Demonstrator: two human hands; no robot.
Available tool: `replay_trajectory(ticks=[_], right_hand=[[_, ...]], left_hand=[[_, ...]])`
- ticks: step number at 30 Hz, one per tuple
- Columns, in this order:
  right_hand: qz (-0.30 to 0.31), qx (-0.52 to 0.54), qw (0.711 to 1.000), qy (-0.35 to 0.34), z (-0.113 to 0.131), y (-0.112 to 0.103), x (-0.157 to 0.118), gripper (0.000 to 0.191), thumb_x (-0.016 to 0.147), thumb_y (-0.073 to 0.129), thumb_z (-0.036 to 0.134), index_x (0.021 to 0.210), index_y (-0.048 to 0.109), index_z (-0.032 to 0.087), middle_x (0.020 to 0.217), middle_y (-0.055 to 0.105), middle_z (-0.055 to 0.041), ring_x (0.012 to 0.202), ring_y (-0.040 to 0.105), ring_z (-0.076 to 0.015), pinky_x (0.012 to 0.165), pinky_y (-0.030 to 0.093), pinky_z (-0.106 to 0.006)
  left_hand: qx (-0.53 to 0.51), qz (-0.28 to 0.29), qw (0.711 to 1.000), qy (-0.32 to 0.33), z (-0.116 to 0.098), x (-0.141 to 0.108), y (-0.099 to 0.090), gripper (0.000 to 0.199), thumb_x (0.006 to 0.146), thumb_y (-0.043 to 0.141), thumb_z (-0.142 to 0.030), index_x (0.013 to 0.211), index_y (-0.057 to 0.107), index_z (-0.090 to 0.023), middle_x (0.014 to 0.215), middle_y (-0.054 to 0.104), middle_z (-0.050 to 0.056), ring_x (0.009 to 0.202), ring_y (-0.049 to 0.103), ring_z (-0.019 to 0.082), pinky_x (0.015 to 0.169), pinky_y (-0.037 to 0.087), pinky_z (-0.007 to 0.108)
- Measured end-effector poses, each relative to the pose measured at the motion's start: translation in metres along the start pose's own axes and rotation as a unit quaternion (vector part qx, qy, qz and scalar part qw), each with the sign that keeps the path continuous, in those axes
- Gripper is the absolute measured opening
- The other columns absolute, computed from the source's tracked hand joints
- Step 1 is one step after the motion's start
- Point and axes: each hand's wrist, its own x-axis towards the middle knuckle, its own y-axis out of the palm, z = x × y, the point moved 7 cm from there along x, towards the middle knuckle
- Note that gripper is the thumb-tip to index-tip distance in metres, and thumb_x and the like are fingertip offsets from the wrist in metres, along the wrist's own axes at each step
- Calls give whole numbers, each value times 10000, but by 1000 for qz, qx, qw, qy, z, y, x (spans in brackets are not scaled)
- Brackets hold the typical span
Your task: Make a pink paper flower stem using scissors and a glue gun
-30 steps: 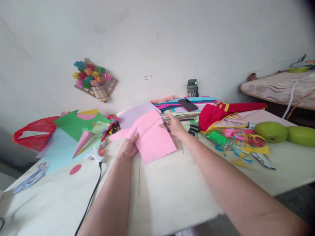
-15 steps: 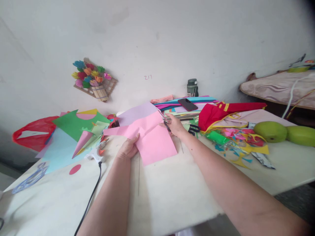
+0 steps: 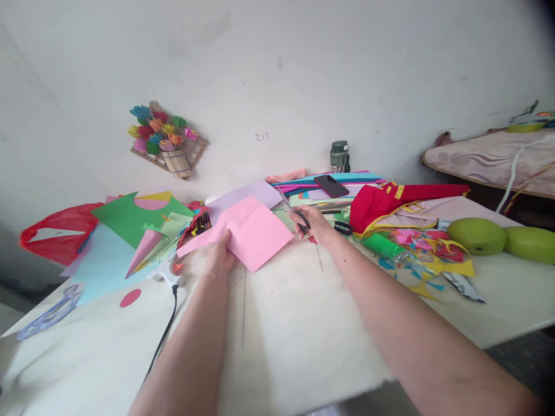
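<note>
My left hand (image 3: 220,253) grips a sheet of pink paper (image 3: 260,234), thumb on top, and holds it above the table (image 3: 295,346). A long pink strip of it reaches left past the thumb. In my right hand (image 3: 313,224) is a pair of scissors (image 3: 289,203), blades pointing up and left, just off the pink paper's right corner. Behind the pink paper lies a lilac sheet (image 3: 247,193). A second black scissors handle (image 3: 342,227) shows right of my right hand.
Green card (image 3: 124,219), light blue paper (image 3: 104,266), a pink cone (image 3: 145,249) and a glue gun (image 3: 167,273) are at left. A phone (image 3: 332,185), red cloth (image 3: 373,205), paper scraps (image 3: 451,260) and green fruits (image 3: 477,236) are at right.
The pink paper has moved left and turned in my left hand. My right hand with the scissors has shifted slightly right, and the blades are now apart from the paper.
</note>
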Motion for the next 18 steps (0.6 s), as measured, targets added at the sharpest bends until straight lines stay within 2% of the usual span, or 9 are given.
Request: replay_trajectory(ticks=[2, 5, 8, 11, 14, 16, 18], right_hand=[[-25, -4, 1000, -11, 0, -6, 4, 373, 628, 594, 448, 828, 552, 135, 436, 502, 38, 306, 430, -69, 292, 297, -164], [-99, -49, 994, -25, -2, -20, 10, 363, 598, 606, 454, 775, 593, 137, 444, 501, 32, 322, 436, -80, 315, 324, -189], [-184, -183, 965, -35, 3, -37, 11, 363, 605, 582, 480, 779, 627, 165, 483, 533, 17, 399, 479, -108, 400, 379, -222], [-254, -380, 889, -37, 14, -54, 4, 328, 635, 546, 496, 761, 649, 211, 614, 610, -22, 605, 558, -157, 538, 401, -243], [-278, -506, 817, 15, 17, -69, -1, 365, 660, 506, 521, 794, 657, 217, 741, 637, -75, 747, 572, -213, 598, 393, -277], [-269, -541, 794, 63, 11, -77, -1, 397, 673, 490, 518, 850, 652, 201, 793, 634, -108, 774, 573, -242, 600, 395, -300], [-252, -563, 780, 106, 4, -83, 0, 402, 685, 490, 483, 890, 645, 173, 820, 625, -136, 787, 573, -260, 603, 400, -317]], left_hand=[[-14, -48, 999, -7, -2, 8, -2, 235, 700, 544, -65, 901, 554, -188, 882, 629, 20, 918, 560, 157, 784, 475, 250], [-29, -115, 992, -31, -5, 20, -3, 280, 706, 535, -63, 964, 519, -173, 844, 617, 11, 916, 549, 144, 787, 463, 241], [-36, -135, 989, -44, -10, 33, 7, 276, 729, 519, -80, 991, 499, -162, 812, 601, 7, 867, 554, 122, 789, 455, 237], [-45, -117, 991, -54, -13, 48, 27, 239, 740, 514, -86, 965, 510, -166, 779, 598, -6, 804, 564, 107, 782, 452, 226], [-52, -92, 993, -56, -13, 67, 50, 188, 766, 489, -95, 932, 518, -179, 765, 601, -8, 772, 571, 95, 758, 453, 204], [-44, -57, 994, -84, -7, 80, 63, 140, 815, 442, -214, 926, 516, -171, 779, 603, 33, 775, 576, 115, 737, 461, 229], [-15, 0, 990, -140, 5, 90, 73, 261, 803, 435, -365, 934, 508, -152, 813, 592, 82, 792, 579, 157, 734, 466, 291]])
